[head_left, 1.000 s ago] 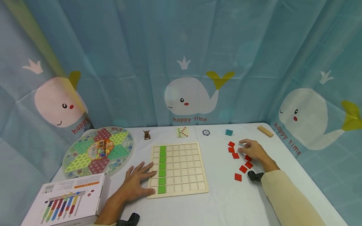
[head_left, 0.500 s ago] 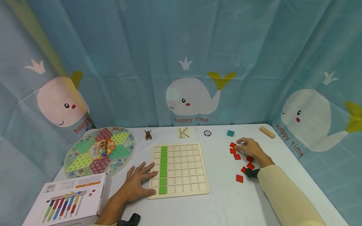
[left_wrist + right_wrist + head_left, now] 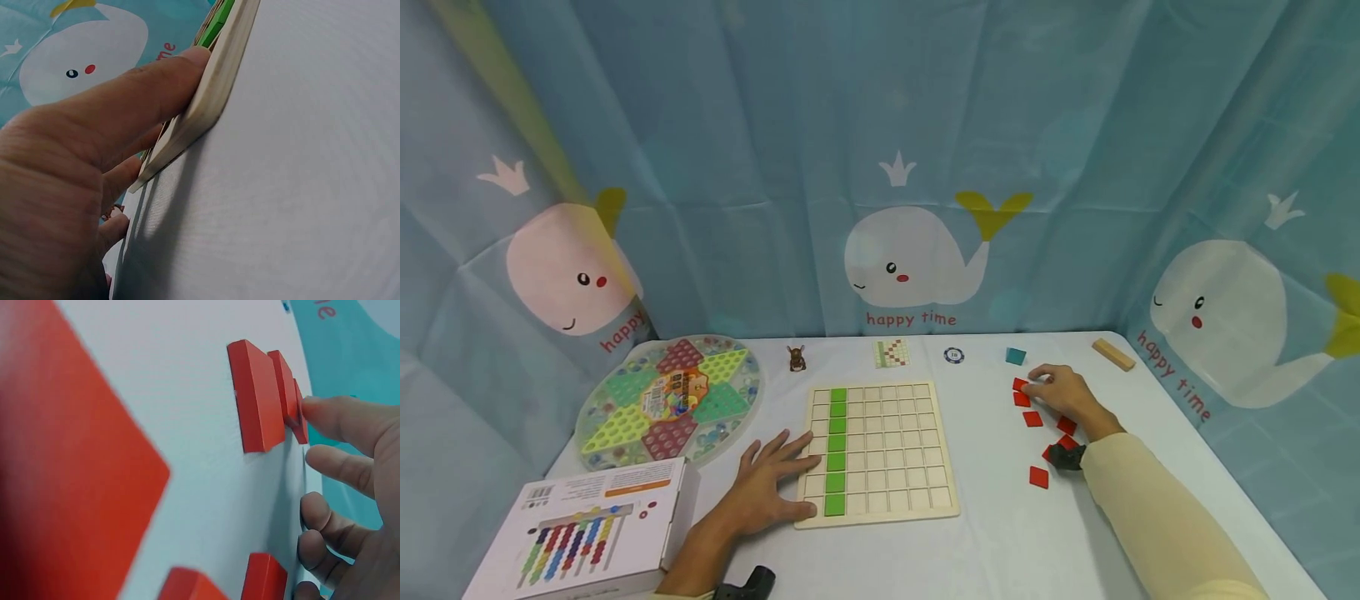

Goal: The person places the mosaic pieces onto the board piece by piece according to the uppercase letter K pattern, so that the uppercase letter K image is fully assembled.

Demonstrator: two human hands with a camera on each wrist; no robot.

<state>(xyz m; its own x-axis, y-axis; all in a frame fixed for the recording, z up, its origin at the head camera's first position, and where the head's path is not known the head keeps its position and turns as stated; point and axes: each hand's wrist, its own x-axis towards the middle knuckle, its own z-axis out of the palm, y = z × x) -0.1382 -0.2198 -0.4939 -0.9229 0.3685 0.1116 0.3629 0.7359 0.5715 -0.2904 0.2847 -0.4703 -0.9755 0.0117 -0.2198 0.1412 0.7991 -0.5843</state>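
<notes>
In the head view a square wooden grid board point(image 3: 895, 450) lies on the table, with green tiles point(image 3: 836, 462) filling its second column from the left. My left hand point(image 3: 763, 487) rests on the board's left edge, fingers spread; in the left wrist view the thumb point(image 3: 156, 87) lies over the board's rim. To the right, several red square tiles point(image 3: 1032, 419) lie scattered. Above the far ones is my right hand point(image 3: 1063, 392), its fingers loosely bent. The right wrist view has its thumb point(image 3: 340, 415) at the farthest red tile, with the other fingers apart from it.
Along the back stand a small brown animal figure point(image 3: 796, 358), a pattern card point(image 3: 891, 352), a round chip point(image 3: 953, 356), a teal block point(image 3: 1015, 357) and a wooden block point(image 3: 1113, 354). At left are a round star-patterned game board point(image 3: 722, 402) and a white box point(image 3: 655, 517).
My right hand has shifted slightly left toward the farthest red tiles and lowered its thumb there. The left hand stays on the board. The head view has turned a little left.
</notes>
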